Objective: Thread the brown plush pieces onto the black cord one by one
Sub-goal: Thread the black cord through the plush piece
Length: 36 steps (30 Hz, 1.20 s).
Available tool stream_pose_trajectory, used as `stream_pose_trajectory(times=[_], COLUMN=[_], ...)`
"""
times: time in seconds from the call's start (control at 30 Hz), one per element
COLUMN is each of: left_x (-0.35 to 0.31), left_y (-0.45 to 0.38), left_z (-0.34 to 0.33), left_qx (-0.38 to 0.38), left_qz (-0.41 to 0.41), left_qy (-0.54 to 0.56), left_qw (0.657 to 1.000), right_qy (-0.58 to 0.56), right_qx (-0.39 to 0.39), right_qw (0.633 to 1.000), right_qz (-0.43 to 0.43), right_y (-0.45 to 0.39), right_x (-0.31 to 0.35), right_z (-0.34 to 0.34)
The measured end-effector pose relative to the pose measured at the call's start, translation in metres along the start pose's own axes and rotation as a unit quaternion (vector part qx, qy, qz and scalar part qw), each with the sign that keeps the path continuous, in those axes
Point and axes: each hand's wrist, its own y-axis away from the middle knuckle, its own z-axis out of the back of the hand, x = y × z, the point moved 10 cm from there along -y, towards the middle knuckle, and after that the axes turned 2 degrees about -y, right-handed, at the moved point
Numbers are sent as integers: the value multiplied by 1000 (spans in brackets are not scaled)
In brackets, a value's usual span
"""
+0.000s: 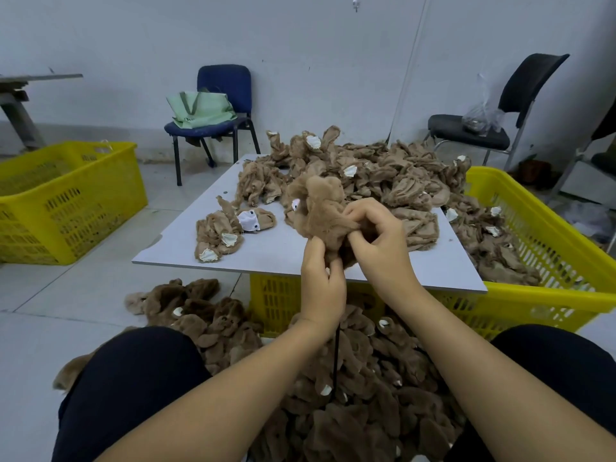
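My left hand point(321, 278) and right hand point(380, 241) both pinch one brown plush piece point(320, 208); the black cord point(336, 358) hangs below; the green bag point(200, 110) bears unreadable lettering.

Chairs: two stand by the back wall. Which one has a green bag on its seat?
The blue chair on the left holds the pale green bag on its seat. The black chair on the right holds a clear plastic bag instead.

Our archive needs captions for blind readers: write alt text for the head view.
Both hands, the left hand and the right hand, grip a brown plush piece above a grey board, and a black cord hangs below them. More plush lies heaped on the board and between the person's knees, with yellow crates around.
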Motion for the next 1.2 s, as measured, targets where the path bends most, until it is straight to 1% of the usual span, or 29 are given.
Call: stream_pose_trajectory(times=[0.03,0.1,0.2,0.27,0.37,0.43,0.47,0.5,0.57,0.6,0.67,0.7,0.73,0.77,0.8,0.83,0.87,0.97,1.07,1.13,1.2], left_x=[-3,0,11,13,14,16,10,-4,-47,-66,-91,-99,-104,-102,-98,-90,-83,-71,-54,-48,-51], left_y=[1,7,20,28,27,22,19,15,11,13,14,14,11,5,-3,-13,-22,-38,-51,-52,-49], left_z=[1,-2,-15,-25,-24,-23,-21,-18,-10,-7,1,2,1,-2,-1,0,0,1,5,5,3], left_qx=[-2,8,47,67,52,68,78,78,57,48,16,9,7,12,13,32,70,201,289,310,287], left_qz=[-11,-5,32,49,76,81,58,3,-171,-250,-368,-407,-426,-424,-397,-361,-331,-300,-231,-212,-230], left_qy=[1,-9,-50,-71,-80,-131,-169,-201,-231,-228,-216,-228,-265,-320,-378,-426,-454,-452,-431,-426,-437], left_qw=[1000,1000,997,994,993,986,981,976,956,940,904,885,865,847,836,829,824,816,823,823,821], right_qy=[13,50,108,120,99,81,76,74,75,75,66,60,56,54,53,54,56,56,59,64,68], right_qx=[-5,2,20,-7,-72,-109,-121,-128,-130,-129,-126,-125,-127,-131,-138,-144,-149,-144,-152,-159,-162], right_qw=[1000,998,994,993,992,991,990,989,988,989,990,990,990,990,989,988,987,988,987,985,984], right_qz=[21,45,20,9,14,13,12,12,15,16,10,5,0,-3,-5,-8,-12,-19,-16,-11,-4], right_y=[-1,0,7,12,20,25,27,28,28,27,26,26,26,28,30,32,33,35,38,40,41], right_x=[4,3,-15,-21,-19,-21,-22,-22,-20,-20,-20,-20,-21,-21,-20,-19,-20,-22,-21,-20,-19], right_z=[1,1,0,6,15,22,24,26,27,28,28,28,27,27,27,27,26,22,18,17,18])
